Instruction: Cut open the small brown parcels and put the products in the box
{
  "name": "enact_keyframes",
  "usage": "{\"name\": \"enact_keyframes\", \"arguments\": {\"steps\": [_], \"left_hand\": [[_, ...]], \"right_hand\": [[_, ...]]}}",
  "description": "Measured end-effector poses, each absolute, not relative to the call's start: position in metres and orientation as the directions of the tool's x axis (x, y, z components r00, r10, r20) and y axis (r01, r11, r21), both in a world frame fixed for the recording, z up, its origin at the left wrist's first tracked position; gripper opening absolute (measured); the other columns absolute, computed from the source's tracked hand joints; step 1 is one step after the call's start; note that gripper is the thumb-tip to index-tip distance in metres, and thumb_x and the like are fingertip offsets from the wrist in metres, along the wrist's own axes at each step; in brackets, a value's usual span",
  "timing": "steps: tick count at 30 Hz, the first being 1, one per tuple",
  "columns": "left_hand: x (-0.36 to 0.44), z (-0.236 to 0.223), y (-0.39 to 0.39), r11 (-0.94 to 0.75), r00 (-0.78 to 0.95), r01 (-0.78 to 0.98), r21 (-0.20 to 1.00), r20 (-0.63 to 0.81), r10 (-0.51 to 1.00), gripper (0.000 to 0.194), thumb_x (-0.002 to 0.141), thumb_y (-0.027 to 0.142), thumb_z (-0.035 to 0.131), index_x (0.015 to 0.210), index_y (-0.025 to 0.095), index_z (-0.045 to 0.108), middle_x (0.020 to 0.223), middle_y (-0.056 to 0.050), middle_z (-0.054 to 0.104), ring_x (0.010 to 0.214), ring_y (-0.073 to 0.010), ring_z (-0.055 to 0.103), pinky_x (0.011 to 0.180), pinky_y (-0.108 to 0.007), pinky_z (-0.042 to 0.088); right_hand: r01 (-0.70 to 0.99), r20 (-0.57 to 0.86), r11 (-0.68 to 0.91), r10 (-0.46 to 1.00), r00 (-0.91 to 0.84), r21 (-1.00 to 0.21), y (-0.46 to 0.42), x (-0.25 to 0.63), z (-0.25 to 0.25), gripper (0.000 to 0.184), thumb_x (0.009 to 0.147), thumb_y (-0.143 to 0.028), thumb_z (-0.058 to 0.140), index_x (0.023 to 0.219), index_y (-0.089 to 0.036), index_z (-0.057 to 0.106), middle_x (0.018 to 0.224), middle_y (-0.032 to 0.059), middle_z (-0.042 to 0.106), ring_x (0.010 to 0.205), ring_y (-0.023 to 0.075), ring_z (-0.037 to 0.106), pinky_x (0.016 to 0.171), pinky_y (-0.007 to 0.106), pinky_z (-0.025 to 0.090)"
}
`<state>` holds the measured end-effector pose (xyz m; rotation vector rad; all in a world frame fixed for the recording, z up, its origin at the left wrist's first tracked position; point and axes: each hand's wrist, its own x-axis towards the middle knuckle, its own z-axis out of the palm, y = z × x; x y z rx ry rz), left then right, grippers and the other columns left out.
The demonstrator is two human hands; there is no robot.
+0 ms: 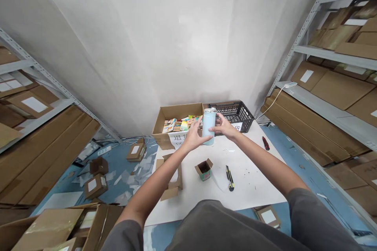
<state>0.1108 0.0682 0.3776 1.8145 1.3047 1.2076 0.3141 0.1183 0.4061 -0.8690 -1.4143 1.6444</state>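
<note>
Both hands hold up a pale blue cylindrical bottle with a silvery top, above the white table. My left hand wraps the bottle's lower left side, fingers curled round it. My right hand touches its right side with the fingers partly spread. Below the bottle a small open green-sided carton stands on the table. A yellow and black utility knife lies to the right of the carton.
An open cardboard box of colourful packets and a dark plastic crate stand at the table's far edge. A red cutter lies at the right. An opened box hangs at the table's left edge. Shelving with cartons flanks both sides; boxes and paper litter the blue floor.
</note>
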Motion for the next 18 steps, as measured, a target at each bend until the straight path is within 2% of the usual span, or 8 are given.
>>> {"name": "enact_keyframes", "arguments": {"steps": [2,4,8,11,14,18], "left_hand": [[0.115,0.378,0.067,-0.318,0.103,0.387,0.866,0.302,0.948,0.115,0.067,0.044,0.091,0.161,0.029,0.027,0.136,-0.012,0.054,0.097,-0.0204,0.064,0.080,-0.036,0.059],[0.119,0.375,0.066,-0.287,0.103,0.319,0.903,0.268,0.958,0.116,0.069,0.041,0.090,0.162,0.029,0.022,0.129,-0.011,0.058,0.091,-0.0180,0.064,0.076,-0.034,0.060],[0.125,0.368,0.063,-0.247,0.152,0.158,0.956,0.223,0.963,0.111,0.072,0.044,0.087,0.160,0.031,0.022,0.131,-0.013,0.056,0.101,-0.0215,0.064,0.075,-0.034,0.061],[0.128,0.367,0.059,-0.271,0.143,0.186,0.944,0.247,0.958,0.116,0.069,0.044,0.090,0.161,0.033,0.021,0.136,-0.013,0.053,0.108,-0.0237,0.062,0.078,-0.035,0.061],[0.130,0.369,0.056,-0.255,0.107,0.252,0.934,0.235,0.966,0.124,0.063,0.041,0.094,0.162,0.033,0.020,0.136,-0.013,0.053,0.101,-0.0226,0.063,0.073,-0.035,0.061],[0.125,0.365,0.057,-0.235,0.164,0.185,0.954,0.206,0.965,0.119,0.068,0.041,0.091,0.162,0.035,0.019,0.135,-0.012,0.055,0.101,-0.0230,0.064,0.076,-0.036,0.061]], "right_hand": [[-0.102,0.004,-0.037,0.929,-0.369,-0.994,0.116,0.313,0.403,0.107,0.057,-0.031,0.097,0.149,-0.033,0.041,0.124,0.0082,0.068,0.102,0.0270,0.071,0.079,0.042,0.062],[-0.106,0.012,-0.028,0.932,-0.362,-0.994,0.113,0.313,0.402,0.106,0.061,-0.032,0.095,0.151,-0.033,0.039,0.123,0.0080,0.068,0.105,0.0268,0.070,0.082,0.041,0.062],[-0.135,0.005,-0.067,0.878,-0.478,-0.989,0.109,0.319,0.401,0.105,0.065,-0.031,0.092,0.154,-0.037,0.036,0.126,0.0065,0.067,0.112,0.0273,0.069,0.087,0.042,0.061],[-0.103,0.022,-0.020,0.919,-0.393,-0.995,0.106,0.319,0.397,0.111,0.062,-0.032,0.093,0.156,-0.035,0.034,0.126,0.0078,0.066,0.107,0.0281,0.070,0.086,0.044,0.061],[-0.089,0.059,0.034,0.954,-0.293,-0.995,0.103,0.317,0.390,0.114,0.062,-0.035,0.093,0.157,-0.033,0.032,0.124,0.0091,0.066,0.106,0.0284,0.070,0.087,0.045,0.060],[-0.092,-0.019,-0.059,0.919,-0.394,-0.994,0.103,0.319,0.387,0.110,0.066,-0.035,0.091,0.157,-0.039,0.030,0.127,0.0073,0.066,0.113,0.0288,0.068,0.089,0.046,0.060]]}}
